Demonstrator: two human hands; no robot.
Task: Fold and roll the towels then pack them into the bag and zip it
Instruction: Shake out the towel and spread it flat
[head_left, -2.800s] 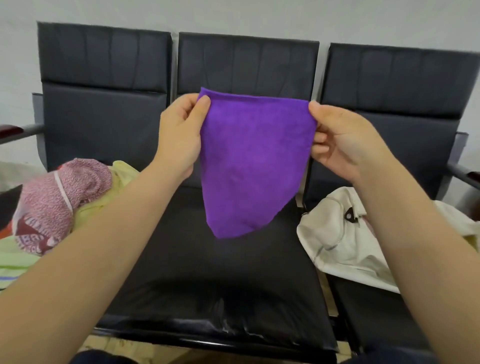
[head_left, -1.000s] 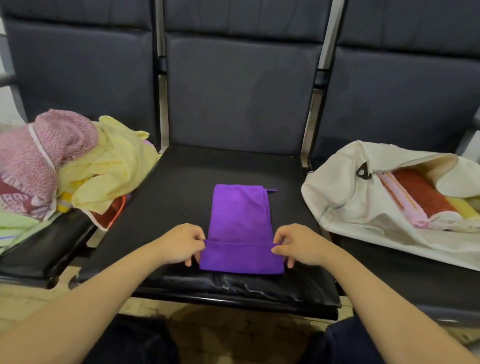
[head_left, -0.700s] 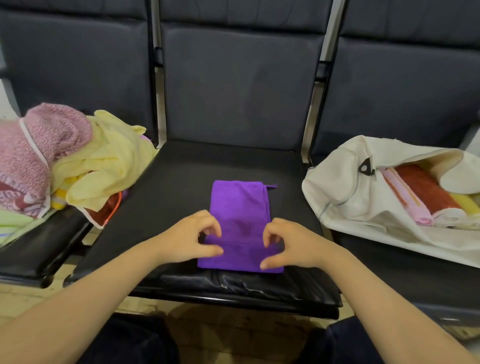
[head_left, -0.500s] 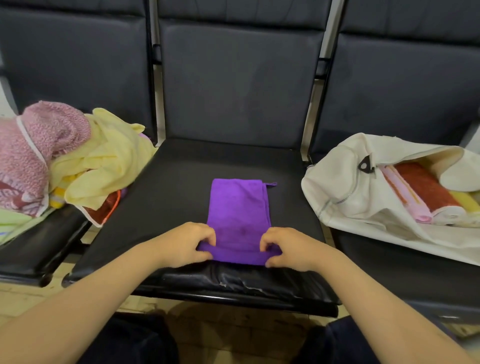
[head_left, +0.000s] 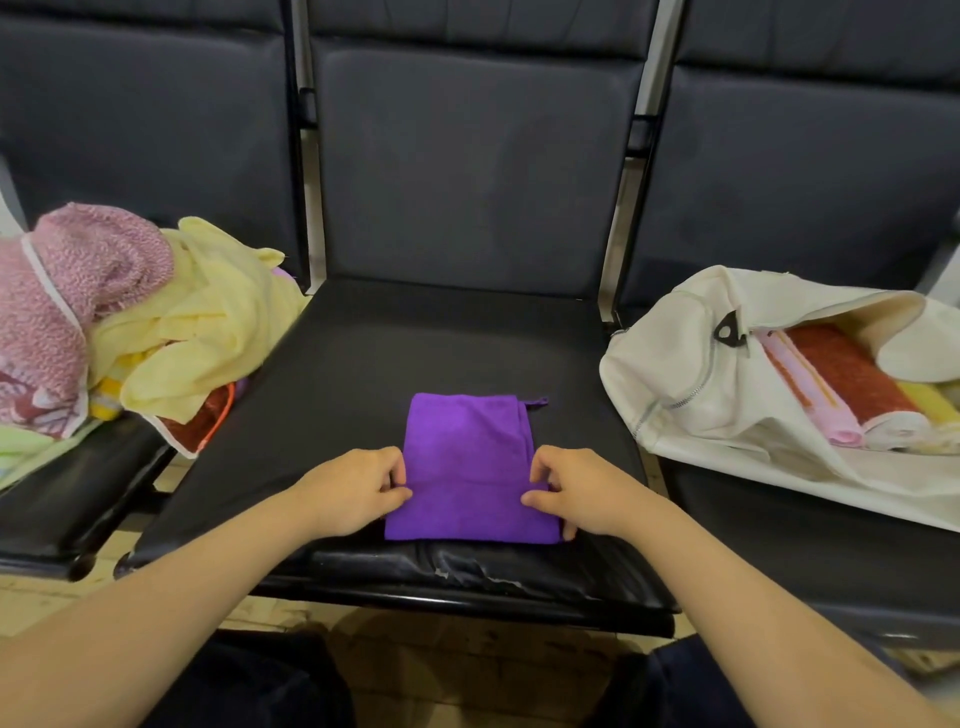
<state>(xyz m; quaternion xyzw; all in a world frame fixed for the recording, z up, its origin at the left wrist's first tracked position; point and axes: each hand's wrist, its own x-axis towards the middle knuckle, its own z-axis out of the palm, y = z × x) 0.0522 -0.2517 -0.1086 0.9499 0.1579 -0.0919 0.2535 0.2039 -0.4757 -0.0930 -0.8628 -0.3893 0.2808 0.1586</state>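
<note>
Head view looks down on a row of black padded seats, and the middle seat (head_left: 363, 364) is the work surface. On the next seat, well to the right of the fingers (head_left: 395, 467), a cream zip bag (head_left: 675, 374) lies with its mouth open and rolled towels (head_left: 852, 379) in red, pink and yellow inside. Well to the left of the fingers sits a loose pile of towels (head_left: 197, 332), not yet folded, with pink and pale yellow on top.

Between the fingers lies the purple towel (head_left: 467, 441). It is folded to a narrow strip that runs away from them, and its near end is turned over in one flat band. The left hand (head_left: 353, 491) and right hand (head_left: 587, 493) each curl their fingers and pinch that band at its own side edge; neither holds anything else.

The folding looks done and the rolling seems to be at its first turn. The next move calls for both hands to tuck the band tight and roll it evenly away from the body, toward the hanging loop (head_left: 537, 401) at the far corner, so the roll stays straight.
</note>
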